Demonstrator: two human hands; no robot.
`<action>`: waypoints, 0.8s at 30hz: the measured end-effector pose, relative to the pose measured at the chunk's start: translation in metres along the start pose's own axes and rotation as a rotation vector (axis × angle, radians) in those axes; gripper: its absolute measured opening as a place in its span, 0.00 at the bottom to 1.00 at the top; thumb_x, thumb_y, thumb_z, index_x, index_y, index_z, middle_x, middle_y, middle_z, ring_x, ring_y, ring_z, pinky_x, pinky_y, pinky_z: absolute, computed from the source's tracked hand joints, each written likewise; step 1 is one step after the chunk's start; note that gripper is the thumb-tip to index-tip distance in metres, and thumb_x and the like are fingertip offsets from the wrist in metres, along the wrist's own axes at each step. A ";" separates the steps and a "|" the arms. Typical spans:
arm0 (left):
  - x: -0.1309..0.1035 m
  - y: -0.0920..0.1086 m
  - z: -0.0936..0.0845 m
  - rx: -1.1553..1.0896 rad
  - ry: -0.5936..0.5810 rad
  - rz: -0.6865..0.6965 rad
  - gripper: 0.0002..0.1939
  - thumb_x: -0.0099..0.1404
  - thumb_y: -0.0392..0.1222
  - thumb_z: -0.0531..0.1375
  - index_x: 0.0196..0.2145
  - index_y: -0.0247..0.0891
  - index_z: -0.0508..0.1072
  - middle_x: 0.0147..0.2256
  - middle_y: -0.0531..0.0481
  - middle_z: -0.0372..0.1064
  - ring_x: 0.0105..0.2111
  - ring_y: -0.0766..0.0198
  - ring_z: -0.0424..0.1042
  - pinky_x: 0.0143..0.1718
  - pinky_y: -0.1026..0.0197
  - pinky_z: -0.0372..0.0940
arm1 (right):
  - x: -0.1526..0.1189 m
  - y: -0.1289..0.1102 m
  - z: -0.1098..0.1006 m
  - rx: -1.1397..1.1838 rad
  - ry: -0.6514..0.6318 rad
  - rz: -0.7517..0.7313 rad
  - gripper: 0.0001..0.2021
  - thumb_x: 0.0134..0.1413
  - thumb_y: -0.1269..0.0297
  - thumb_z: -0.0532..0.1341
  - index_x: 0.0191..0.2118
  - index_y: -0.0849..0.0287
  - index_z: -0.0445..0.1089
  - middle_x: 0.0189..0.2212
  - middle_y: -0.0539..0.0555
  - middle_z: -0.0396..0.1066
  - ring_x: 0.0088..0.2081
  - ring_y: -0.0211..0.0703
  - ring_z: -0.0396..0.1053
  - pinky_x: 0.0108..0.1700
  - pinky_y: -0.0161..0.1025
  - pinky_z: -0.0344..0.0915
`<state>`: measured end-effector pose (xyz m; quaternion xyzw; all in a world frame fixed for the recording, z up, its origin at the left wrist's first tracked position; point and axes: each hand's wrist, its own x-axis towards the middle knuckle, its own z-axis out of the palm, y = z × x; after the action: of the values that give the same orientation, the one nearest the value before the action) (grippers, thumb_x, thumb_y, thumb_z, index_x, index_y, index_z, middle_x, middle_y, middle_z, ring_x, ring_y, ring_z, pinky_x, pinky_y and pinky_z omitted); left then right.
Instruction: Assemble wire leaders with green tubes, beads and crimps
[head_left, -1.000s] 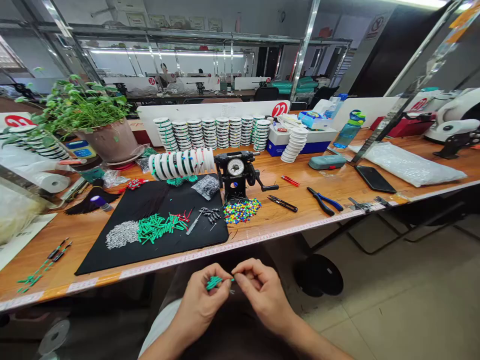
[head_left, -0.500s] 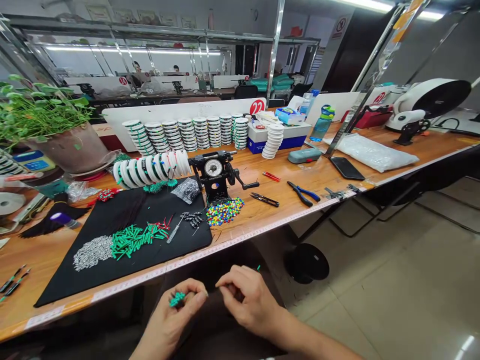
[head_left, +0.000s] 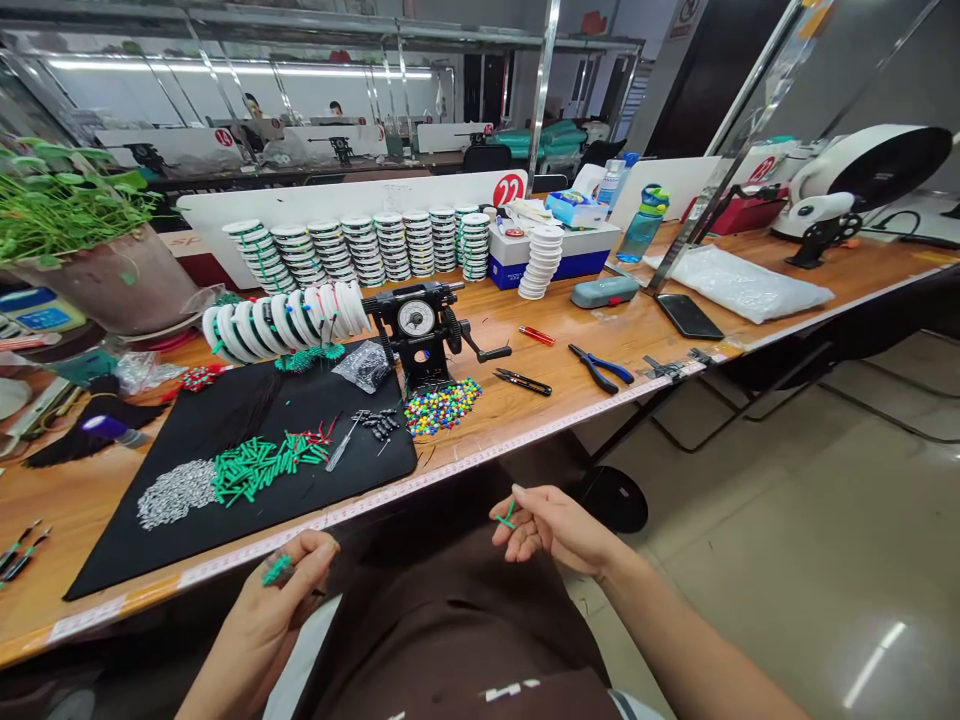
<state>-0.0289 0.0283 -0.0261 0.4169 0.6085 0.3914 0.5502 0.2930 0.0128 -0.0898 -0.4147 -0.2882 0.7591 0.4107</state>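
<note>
Wooden workbench: its surface (head_left: 502, 420) crosses the view on a slant, with a measuring tape (head_left: 442, 468) along the front edge.
Left hand: the hand (head_left: 259, 625) is just off that edge, thumb and forefinger closed together at the tips; the curled fingers clamp a green bunch (head_left: 277, 571).
Right hand: the hand (head_left: 562, 528) is well apart from the left, palm partly upturned, fingers loosely parted. Loose green pieces (head_left: 508, 518) lie at its fingertips; whether the thumb pinches one cannot be told.
Step in hand: apparently small green pieces being handled above the brown apron (head_left: 450, 640), some bunched, some loose.
Next move: any shift probably calls for a light grip on the loose pieces and a steady left hold, since such thin pieces could slip.
Black mat: on the mat (head_left: 176, 555), green tubes (head_left: 251, 470) border silver pieces (head_left: 176, 495), so a low sweep could mix them.
Edges: the bench rim stands between both hands and the mat, calling for a lift over it.
Open room: free space lies between the hands; a black stool (head_left: 622, 500) sits low beyond the right.
</note>
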 end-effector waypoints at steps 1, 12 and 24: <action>0.000 0.000 0.002 0.037 0.003 0.031 0.25 0.48 0.60 0.73 0.24 0.37 0.71 0.23 0.56 0.58 0.25 0.67 0.55 0.25 0.67 0.57 | -0.001 0.000 -0.001 -0.019 -0.003 0.003 0.27 0.56 0.40 0.64 0.38 0.66 0.77 0.30 0.61 0.79 0.26 0.39 0.76 0.27 0.32 0.70; -0.018 0.012 0.073 0.426 -0.406 0.239 0.15 0.66 0.51 0.61 0.27 0.37 0.73 0.25 0.53 0.64 0.26 0.65 0.60 0.28 0.64 0.55 | -0.017 0.004 0.065 -0.702 -0.039 -0.525 0.10 0.65 0.67 0.57 0.49 0.56 0.73 0.41 0.53 0.76 0.43 0.43 0.72 0.48 0.38 0.68; -0.011 -0.008 0.071 0.034 -0.408 0.047 0.21 0.63 0.60 0.62 0.36 0.38 0.65 0.27 0.53 0.69 0.22 0.68 0.62 0.25 0.65 0.58 | -0.002 0.021 0.043 -0.608 0.224 -0.412 0.14 0.57 0.53 0.65 0.33 0.59 0.80 0.23 0.52 0.71 0.26 0.40 0.61 0.30 0.37 0.57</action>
<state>0.0414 0.0165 -0.0364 0.5109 0.4811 0.3012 0.6456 0.2481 -0.0038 -0.0841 -0.5315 -0.5306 0.4906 0.4418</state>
